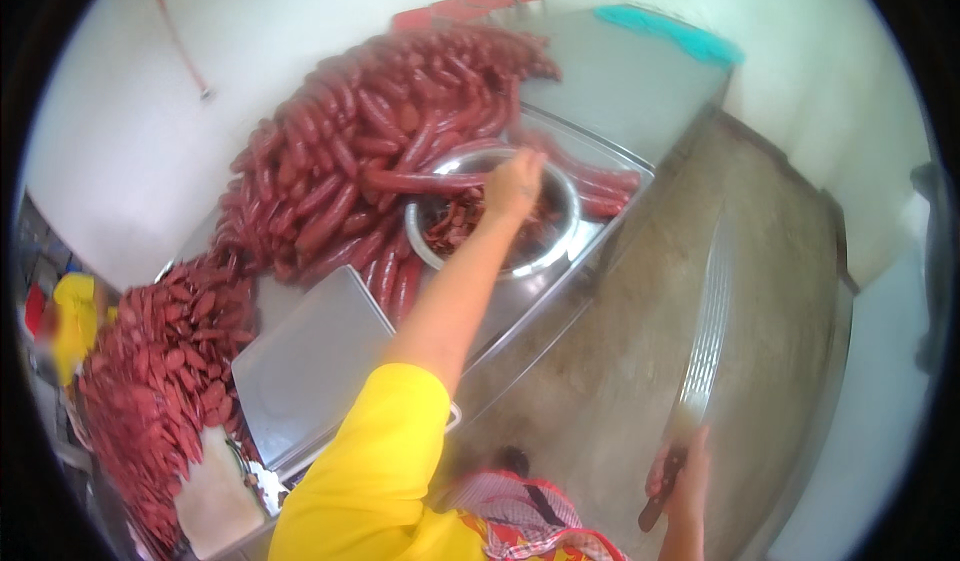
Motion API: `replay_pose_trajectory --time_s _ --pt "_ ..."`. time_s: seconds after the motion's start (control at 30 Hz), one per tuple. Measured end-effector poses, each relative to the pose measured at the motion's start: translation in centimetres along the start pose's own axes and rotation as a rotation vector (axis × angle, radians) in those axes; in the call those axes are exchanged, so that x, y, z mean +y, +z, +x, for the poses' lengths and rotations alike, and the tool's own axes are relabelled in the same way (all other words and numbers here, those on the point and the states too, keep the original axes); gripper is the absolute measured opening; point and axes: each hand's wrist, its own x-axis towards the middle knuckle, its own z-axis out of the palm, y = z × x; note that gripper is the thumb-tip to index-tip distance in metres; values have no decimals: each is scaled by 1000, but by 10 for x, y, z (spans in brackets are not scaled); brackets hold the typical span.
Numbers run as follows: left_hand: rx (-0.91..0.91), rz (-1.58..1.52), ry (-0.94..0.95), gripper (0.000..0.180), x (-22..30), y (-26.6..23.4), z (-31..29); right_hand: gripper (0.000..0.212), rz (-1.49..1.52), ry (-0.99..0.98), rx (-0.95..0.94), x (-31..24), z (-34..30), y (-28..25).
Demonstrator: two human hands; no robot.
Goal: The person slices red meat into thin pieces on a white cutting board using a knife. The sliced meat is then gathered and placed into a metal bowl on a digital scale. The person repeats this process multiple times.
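Reaching the left hand (515, 186) out over a round shiny bowl (572, 219) and holding a long red sausage (425, 181) there. Curling the left fingers around the sausage's right end, but not seeing the fingertips well enough to tell about any pinching. Holding the sausage sideways across the far left part of the bowl, pointing its other end left at a big pile of whole sausages (330, 151). Looking into the bowl and finding small dark red bits of meat (455, 223). Gripping a long knife (708, 331) in the right hand (688, 466), at the near right, well apart from the bowl. Wrapping the right fingers close together around the handle and pointing the shiny blade to the far side, over the brown floor (780, 231). Seeing a metal tray (535, 296) under the bowl, with more long sausages (600, 196) in it on the right. Spotting a heap of cut slices (160, 381) at the near left, just beside a flat gray metal thing (310, 361) and a white board (215, 491). Noticing a blue-green cloth (670, 36) at the far right of the gray table (610, 86).
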Motion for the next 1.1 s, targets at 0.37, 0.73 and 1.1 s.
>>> replay_pose_trajectory --time_s 0.37,0.73,1.1 --pt "-104 -7 102 37 -10 -152 -65 72 -93 129 -88 3 7 66" --pt "534 473 -525 23 -150 -506 -397 70 -168 85 -308 29 -13 178" --pt "54 842 -1142 56 -222 -415 -446 70 -353 -16 -485 59 -76 235"
